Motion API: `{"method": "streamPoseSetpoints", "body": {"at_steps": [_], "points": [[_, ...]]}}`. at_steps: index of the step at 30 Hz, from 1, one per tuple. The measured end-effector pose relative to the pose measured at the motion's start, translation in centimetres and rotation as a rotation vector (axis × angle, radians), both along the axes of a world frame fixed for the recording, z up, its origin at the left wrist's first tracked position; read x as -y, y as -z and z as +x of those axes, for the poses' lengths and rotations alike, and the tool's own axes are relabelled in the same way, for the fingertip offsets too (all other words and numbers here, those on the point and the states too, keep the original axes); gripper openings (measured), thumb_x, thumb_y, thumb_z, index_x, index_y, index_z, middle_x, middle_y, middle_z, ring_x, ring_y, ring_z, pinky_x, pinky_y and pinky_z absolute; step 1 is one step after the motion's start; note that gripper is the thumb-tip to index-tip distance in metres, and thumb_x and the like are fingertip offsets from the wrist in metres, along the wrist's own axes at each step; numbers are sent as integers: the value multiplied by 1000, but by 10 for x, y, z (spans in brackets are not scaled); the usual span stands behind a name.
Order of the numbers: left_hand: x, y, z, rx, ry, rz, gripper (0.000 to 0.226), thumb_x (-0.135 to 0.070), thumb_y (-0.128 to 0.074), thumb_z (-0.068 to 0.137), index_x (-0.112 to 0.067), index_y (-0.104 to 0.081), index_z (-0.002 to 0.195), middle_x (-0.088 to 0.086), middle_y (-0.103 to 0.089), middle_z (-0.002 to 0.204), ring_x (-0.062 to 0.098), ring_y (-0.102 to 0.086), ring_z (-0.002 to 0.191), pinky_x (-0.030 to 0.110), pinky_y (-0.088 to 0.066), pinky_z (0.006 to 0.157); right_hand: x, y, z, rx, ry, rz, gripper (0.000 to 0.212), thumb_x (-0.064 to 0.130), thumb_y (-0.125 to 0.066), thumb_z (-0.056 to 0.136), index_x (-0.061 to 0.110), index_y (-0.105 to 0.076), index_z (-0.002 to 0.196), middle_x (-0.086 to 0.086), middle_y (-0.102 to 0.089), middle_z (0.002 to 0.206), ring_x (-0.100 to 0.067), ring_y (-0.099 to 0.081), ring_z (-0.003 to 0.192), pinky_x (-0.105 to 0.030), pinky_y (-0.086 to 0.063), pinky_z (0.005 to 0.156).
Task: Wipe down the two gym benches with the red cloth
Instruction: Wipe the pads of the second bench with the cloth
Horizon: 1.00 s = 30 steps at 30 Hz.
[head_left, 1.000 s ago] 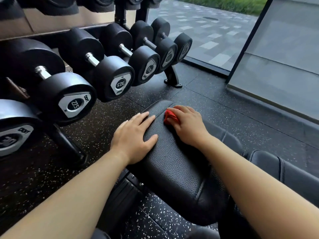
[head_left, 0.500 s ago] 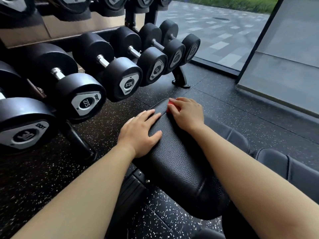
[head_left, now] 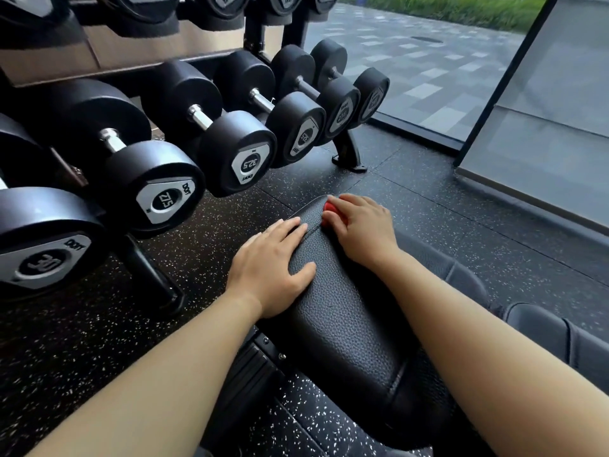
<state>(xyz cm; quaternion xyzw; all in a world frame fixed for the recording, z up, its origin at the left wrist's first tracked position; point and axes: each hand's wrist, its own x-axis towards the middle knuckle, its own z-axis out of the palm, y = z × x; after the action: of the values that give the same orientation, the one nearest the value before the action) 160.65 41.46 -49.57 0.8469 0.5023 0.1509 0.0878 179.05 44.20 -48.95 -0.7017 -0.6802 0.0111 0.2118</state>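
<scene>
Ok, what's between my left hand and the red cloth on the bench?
In the head view, only bare black bench pad, crossed by a stitched seam. The left hand rests flat on it; the right hand grips the red cloth.

Black rubber flooring flecked with white specks covers the room. Along the floor's left edge stands a dark metal dumbbell rack carrying a sloping row of round black dumbbells with chrome handles. Their silver end plates read 30, 27.5 and 32.5. More weights sit on the rack's upper tier. Past the rack's far end, a floor-level glass window shows grey patterned paving outside and a strip of green grass. A dark slanted frame post borders a pale grey panel on the right. Soft daylight enters through the glass.
</scene>
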Motion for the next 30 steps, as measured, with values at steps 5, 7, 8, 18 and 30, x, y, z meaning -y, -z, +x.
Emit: {"method": "streamPoseSetpoints", "body": {"at_steps": [5, 7, 8, 18, 30], "points": [[-1, 0, 0, 13, -5, 8, 90, -66, -14, 65, -30, -29, 146, -15, -23, 154, 7, -20, 141, 30, -19, 115, -34, -4, -4, -41, 21, -53, 37, 50, -40, 93, 35, -57, 123, 6, -53, 133, -25, -45, 123, -42, -36, 102], [-1, 0, 0, 21, -6, 12, 89, -66, -15, 65, -30, -31, 145, -15, -25, 153, 7, -22, 141, 30, -20, 115, -38, -4, -5, -62, 20, -49, 35, 49, -41, 93, 34, -60, 118, 6, -56, 129, -26, -48, 119, -41, -38, 99], [-1, 0, 0, 23, -6, 14, 89, -66, -16, 66, -30, -31, 145, -15, -25, 153, 7, -22, 140, 30, -21, 115, -39, -4, -4, -65, 15, -44, 34, 49, -41, 93, 34, -60, 118, 6, -56, 128, -26, -48, 119, -41, -38, 99], [24, 4, -9, 114, -130, -2, 65, -50, -36, 88, -20, -32, 145, -6, -26, 154, 11, -19, 142, 36, -14, 117, 46, -4, -13, -6, -197, 14, 40, 44, -47, 93, 28, -55, 129, 6, -52, 136, -19, -44, 126, -40, -32, 104], [41, -5, -53, 87, -141, -185, 60, -50, -38, 94, -32, -20, 148, -9, -16, 156, 10, -13, 143, 36, -18, 117, 7, -4, -41, 5, -124, -35, 36, 47, -42, 94, 33, -56, 125, 7, -50, 137, -21, -41, 129, -43, -29, 106]]}}
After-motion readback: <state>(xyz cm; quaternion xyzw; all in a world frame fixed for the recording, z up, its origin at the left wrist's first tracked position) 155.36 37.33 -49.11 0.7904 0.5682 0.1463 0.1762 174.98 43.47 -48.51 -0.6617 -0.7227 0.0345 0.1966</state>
